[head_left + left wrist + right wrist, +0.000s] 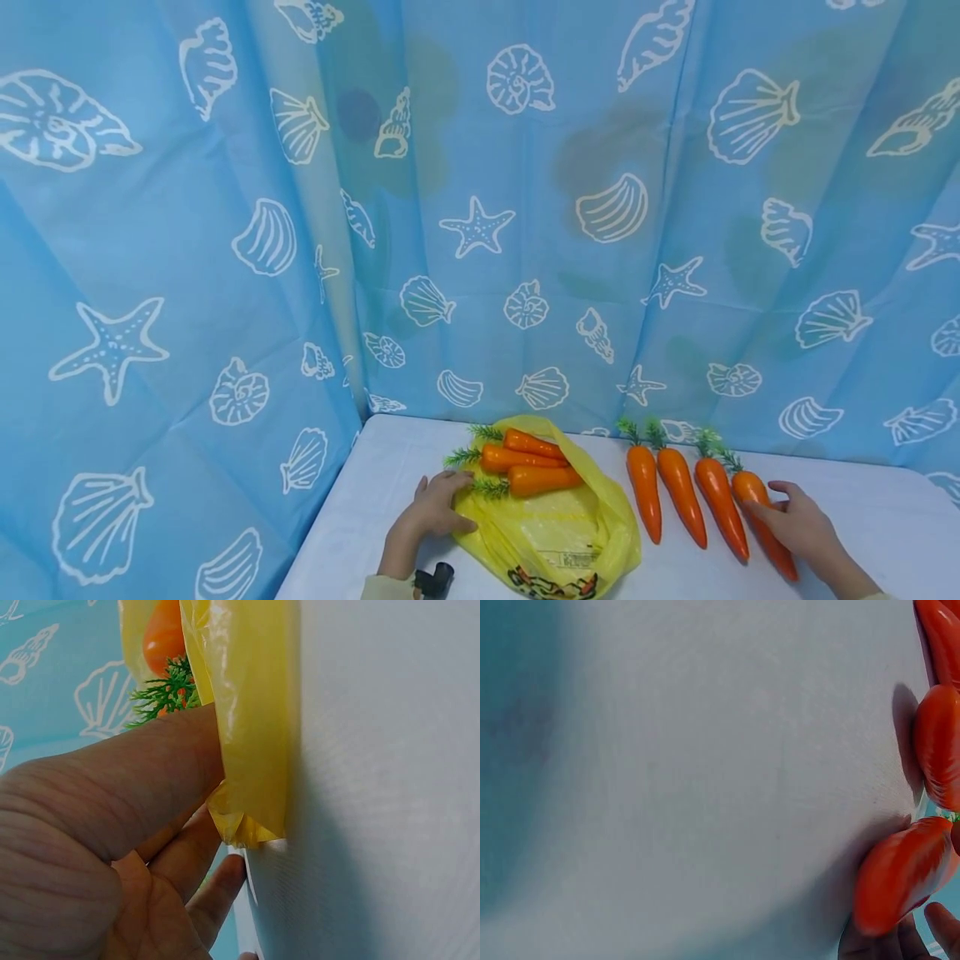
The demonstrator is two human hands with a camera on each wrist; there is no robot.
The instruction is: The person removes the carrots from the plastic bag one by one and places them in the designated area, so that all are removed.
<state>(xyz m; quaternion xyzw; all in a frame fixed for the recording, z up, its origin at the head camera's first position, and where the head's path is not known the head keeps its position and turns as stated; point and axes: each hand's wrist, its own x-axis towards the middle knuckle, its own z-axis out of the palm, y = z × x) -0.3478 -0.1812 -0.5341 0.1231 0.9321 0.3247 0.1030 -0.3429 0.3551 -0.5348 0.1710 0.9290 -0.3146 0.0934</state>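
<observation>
Dial centred on the yellow plastic bag (540,533), with 12 o'clock away from the person. Item: one such bag, lying open and crumpled on the white table (885,517), with dark and orange print near its 6 o'clock edge. Contents: three orange carrots (543,481), glossy, side by side towards 12 o'clock, their feathery green tops (463,457) pointing to 9 and 10 o'clock and their far ends meeting a fold of the plastic. Item: left hand (438,504), at 9 o'clock, grasping the bag's edge; the left wrist view shows a puckered fold of plastic between thumb and fingers. Item: a row of four loose carrots at 3 o'clock, clear of the bag, leafy ends towards 11 and tips towards 5; in order outward, first carrot (643,496), second carrot (681,498), third carrot (722,508), fourth carrot (750,489). Item: right hand (798,525), farthest out at 3 o'clock, its thumb and fingers about the fourth carrot, grasping it. Item: small black object (435,581), at 8 o'clock, beside the left sleeve (388,588); kind unclear. Backing: blue curtain (480,275), from 9 round past 12 o'clock, with white shells and starfish.
</observation>
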